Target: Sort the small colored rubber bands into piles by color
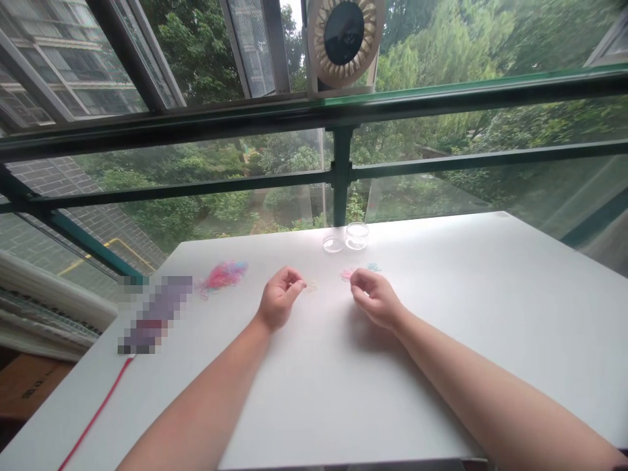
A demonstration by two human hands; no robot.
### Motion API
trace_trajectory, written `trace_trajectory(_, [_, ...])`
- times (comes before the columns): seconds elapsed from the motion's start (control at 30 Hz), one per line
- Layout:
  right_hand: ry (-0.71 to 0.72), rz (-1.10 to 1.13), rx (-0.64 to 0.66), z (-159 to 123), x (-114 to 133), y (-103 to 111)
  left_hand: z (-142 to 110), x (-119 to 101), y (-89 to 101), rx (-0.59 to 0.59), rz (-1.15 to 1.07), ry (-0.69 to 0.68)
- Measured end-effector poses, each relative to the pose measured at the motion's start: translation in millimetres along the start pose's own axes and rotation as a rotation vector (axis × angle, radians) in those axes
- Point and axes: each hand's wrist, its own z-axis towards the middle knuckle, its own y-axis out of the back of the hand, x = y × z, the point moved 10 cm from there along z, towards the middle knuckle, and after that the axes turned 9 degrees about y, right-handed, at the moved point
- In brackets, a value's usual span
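Tabletop (314, 399), white and smooth, fills the lower half of the frame in front of you, its far edge running up against a window wall. Dark green railings (206, 186) cross the middle, with trees (451, 46) beyond the glass, a building (98, 65) at upper left and grey paving (88, 203) below it. A round, pale, ribbed device with a dark centre (344, 33) stands at top centre. At left of the frame lie a pixelated object (159, 314) and a red cable (98, 412); a cardboard box (32, 386) sits at lower left. Your left hand (280, 299), left of centre, has its fingers curled and thumb tip forward, just beside a pale little cluster (311, 286). Your right hand (377, 297), right of centre, is loosely curled near a pink cluster (347, 275) and a teal one (373, 267). Whether either grip has hold of anything, you cannot tell. A multicoloured heap (226, 275) lies left of centre, and two transparent round containers (357, 237) stand side by side near the far edge.
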Motion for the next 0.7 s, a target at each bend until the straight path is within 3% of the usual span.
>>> trace_trajectory(0.1, [-0.034, -0.003, -0.001, -1.0, -4.1, -0.2, -0.3, 1.3, 0.1, -0.013, 0.036, 0.010])
trace_trajectory(0.23, [-0.006, -0.047, 0.206, -8.2, 4.3, -28.3, -14.3, -11.7, -31.1, 0.128, 0.210, -0.065])
trace_trajectory(0.33, [0.019, -0.108, 0.254, -11.6, 9.9, -36.1, -23.1, -19.3, -47.3, 0.198, 0.301, -0.119])
trace_trajectory(0.7, [0.094, -0.137, 0.260, -7.8, 19.2, -31.3, -24.4, -28.0, -51.7, 0.224, 0.362, -0.180])
